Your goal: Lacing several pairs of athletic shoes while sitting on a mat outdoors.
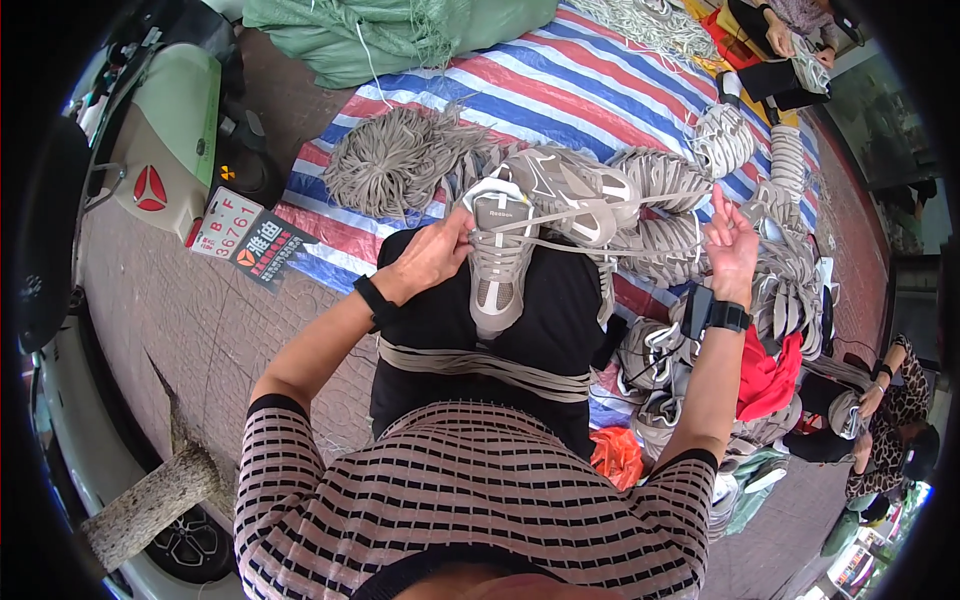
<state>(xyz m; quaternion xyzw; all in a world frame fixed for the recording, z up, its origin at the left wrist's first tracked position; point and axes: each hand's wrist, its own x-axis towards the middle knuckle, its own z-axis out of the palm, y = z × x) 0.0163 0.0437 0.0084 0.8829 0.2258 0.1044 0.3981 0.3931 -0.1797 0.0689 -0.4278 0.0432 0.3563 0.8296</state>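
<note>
Head view, looking down on a seated worker's lap. One grey-beige shoe (500, 265) sits on the black trousers (418, 345), toe toward the wearer, tongue and collar away.

Left hand (433, 258): thumb and fingers closed on the near-left edge of the shoe's collar, steadying grip. Dark band (377, 302) on that wrist.

Right hand (733, 245): raised well to the right of the shoe, palm partly up, index finger extended, the others bent. A pale lace (567, 213) runs to it from the eyelets in two strands, drawn nearly straight; hand appears to hold it, though which fingers trap it is too small to make out. Black wrist device (712, 314) here.

Across the thighs: a bundle of loose laces (480, 364), same beige.

Just beyond the held shoe, more shoes (580, 190) of like colour. Beyond and left, a tangled lace heap (385, 160) on a red, white and blue striped tarp (600, 95). Green sack (400, 40) at the tarp's far edge. Red cloth (772, 378) and orange plastic bag (616, 456) near the right forearm. Scooter (165, 150) on paving to the left.

Far right: co-worker in leopard-print sleeves (905, 372), hands at another shoe.
</note>
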